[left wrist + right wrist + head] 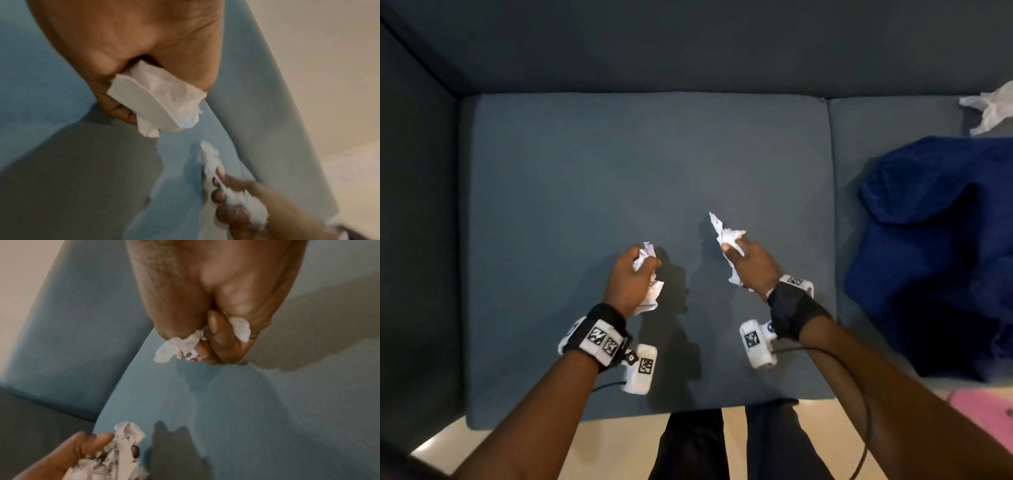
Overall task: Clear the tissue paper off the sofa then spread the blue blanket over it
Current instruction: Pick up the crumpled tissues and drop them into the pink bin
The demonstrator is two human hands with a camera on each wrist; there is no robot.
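Over the blue-grey sofa seat cushion [619,164], my left hand [631,274] grips a wad of crumpled white tissue paper [650,291], seen close in the left wrist view as tissue [160,100] sticking out of the fist [127,48]. My right hand [748,263] grips another crumpled tissue [726,236], its ends poking out of the curled fingers [220,337] as tissue [174,345]. Both hands hover just above the cushion. A further white tissue [989,109] lies at the far right of the sofa. The dark blue blanket [935,240] sits bunched on the right cushion.
The sofa backrest [688,51] runs along the top and an armrest [414,205] closes the left side. Pale floor [619,445] lies below the seat's front edge, with my dark trouser legs [691,445] against it. Something pink [983,411] shows at the lower right.
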